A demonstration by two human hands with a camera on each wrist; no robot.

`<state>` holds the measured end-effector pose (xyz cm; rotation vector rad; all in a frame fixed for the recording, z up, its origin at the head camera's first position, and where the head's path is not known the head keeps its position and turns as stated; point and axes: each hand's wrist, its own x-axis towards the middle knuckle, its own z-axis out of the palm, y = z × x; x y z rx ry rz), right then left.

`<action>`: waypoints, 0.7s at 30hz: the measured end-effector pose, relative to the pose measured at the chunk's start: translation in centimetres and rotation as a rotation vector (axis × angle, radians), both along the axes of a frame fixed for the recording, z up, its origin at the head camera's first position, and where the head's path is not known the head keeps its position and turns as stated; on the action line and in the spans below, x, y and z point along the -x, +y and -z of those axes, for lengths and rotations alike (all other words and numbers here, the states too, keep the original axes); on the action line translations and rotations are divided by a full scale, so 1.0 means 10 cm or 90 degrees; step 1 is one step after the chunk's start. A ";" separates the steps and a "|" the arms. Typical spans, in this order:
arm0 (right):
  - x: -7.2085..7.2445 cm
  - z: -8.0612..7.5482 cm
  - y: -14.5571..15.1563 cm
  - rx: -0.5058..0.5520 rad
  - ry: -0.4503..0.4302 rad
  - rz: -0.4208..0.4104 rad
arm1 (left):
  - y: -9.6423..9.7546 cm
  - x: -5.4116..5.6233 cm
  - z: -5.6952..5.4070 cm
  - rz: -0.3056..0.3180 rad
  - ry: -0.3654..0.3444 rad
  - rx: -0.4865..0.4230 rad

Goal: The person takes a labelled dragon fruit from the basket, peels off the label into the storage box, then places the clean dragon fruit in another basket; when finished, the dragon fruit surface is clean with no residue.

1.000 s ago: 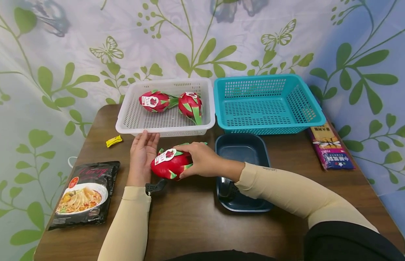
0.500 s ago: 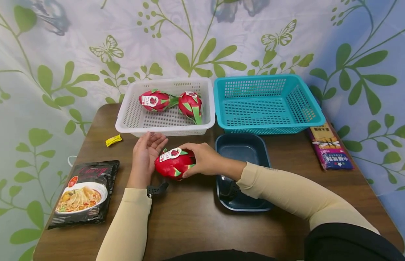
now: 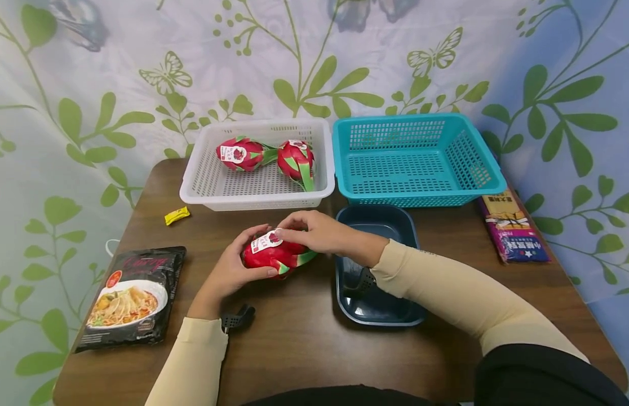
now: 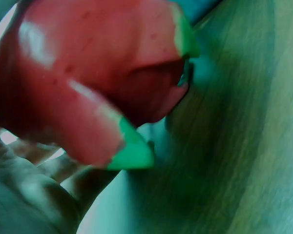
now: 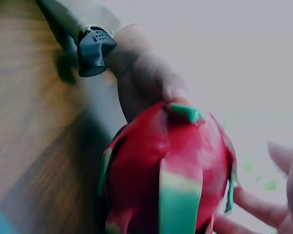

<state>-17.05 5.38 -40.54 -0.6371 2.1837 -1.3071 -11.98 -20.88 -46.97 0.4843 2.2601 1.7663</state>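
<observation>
Between my hands, over the table in front of the white basket, is a red dragon fruit [image 3: 274,256] with green-tipped scales and a white label. My left hand [image 3: 233,274] grips its left end, thumb on the near side and fingers over the far side. The right hand [image 3: 319,230] is at its upper right, with the thumb at the label and the fingers along the far side, partly hidden. The left wrist view shows the scales of the dragon fruit [image 4: 102,63] close up. In the right wrist view the dragon fruit [image 5: 171,170] has its leafy end towards the camera.
The white basket [image 3: 258,201] holds two more dragon fruits [image 3: 240,154]. Right of it stands a teal basket [image 3: 421,198], with a dark blue tray [image 3: 380,320] in front. A noodle packet [image 3: 132,299], a yellow wrapper [image 3: 177,215] and a purple pasta packet [image 3: 517,231] lie around.
My left hand has gone from lying open beside the dragon fruit to gripping its left end. The right hand has loosened and its thumb has moved up to the label.
</observation>
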 end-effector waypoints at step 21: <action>-0.16 -0.37 1.40 -0.089 0.137 0.123 | 0.05 -0.03 -0.04 -0.042 -0.003 0.045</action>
